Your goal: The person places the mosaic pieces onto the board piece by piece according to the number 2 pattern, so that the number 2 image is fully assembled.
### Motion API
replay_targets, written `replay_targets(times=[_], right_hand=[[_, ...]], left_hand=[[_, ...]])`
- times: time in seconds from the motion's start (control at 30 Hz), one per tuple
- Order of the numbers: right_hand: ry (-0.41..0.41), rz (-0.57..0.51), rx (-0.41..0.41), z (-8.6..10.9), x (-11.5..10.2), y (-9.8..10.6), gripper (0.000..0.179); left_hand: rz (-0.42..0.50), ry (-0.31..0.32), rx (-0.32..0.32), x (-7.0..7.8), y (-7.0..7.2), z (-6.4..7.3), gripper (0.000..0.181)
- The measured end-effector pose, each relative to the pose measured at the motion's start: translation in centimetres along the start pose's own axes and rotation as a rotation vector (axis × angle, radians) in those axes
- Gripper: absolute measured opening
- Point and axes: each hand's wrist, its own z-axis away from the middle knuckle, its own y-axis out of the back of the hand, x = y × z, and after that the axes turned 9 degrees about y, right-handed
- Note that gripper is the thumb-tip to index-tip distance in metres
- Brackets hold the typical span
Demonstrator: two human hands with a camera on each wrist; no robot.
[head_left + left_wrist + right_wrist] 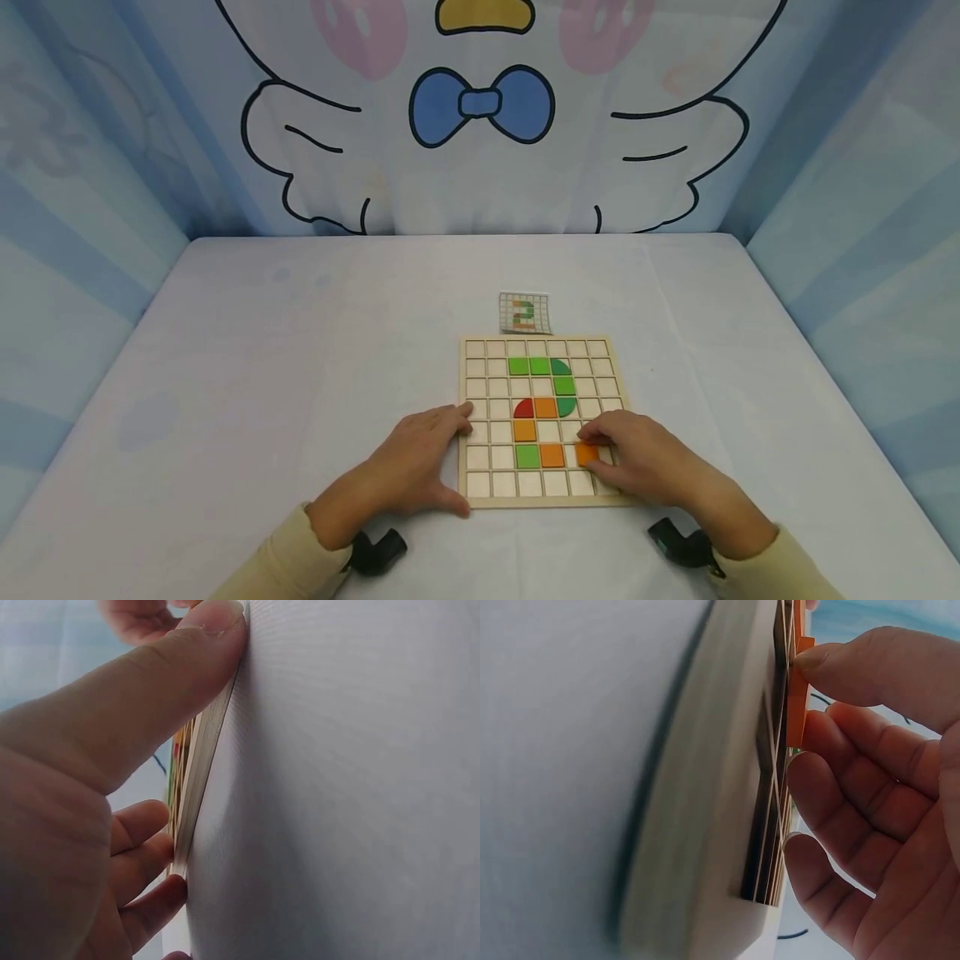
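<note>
A wooden grid board (480, 503) lies flat on the table, with green, orange and red tiles set in several of its cells. My right hand (648, 458) is over the lower right of the grid and pinches an orange square tile (587, 454) between thumb and fingers. In the right wrist view the orange tile (799, 697) stands slightly proud of the grid. My left hand (420, 458) rests against the board's left edge, thumb near the lower corner and fingers further up. The left wrist view shows its thumb (150, 690) and fingertips touching the board's side (206, 750).
Just beyond the board lies a small card (525, 312) printed with a coloured grid pattern. A white cloth covers the table (300, 333). Printed curtains (480, 183) close off the back and both sides. A black camera mount sits on each wrist.
</note>
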Motion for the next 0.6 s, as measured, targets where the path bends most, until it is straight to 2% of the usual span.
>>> replay_targets(times=[0.3,0.43,0.6], right_hand=[[0.068,0.048,0.03,-0.21,-0.06,-0.28,0.02],[0.061,0.059,0.04,-0.21,-0.08,-0.38,0.019],[0.048,0.064,0.04,-0.26,-0.19,-0.46,0.019]], left_hand=[[-0.01,0.025,-0.006,0.21,-0.11,-0.09,0.095],[-0.03,0.04,-0.023,0.28,-0.14,-0.16,0.095],[-0.053,0.044,-0.036,0.32,-0.08,-0.2,0.106]])
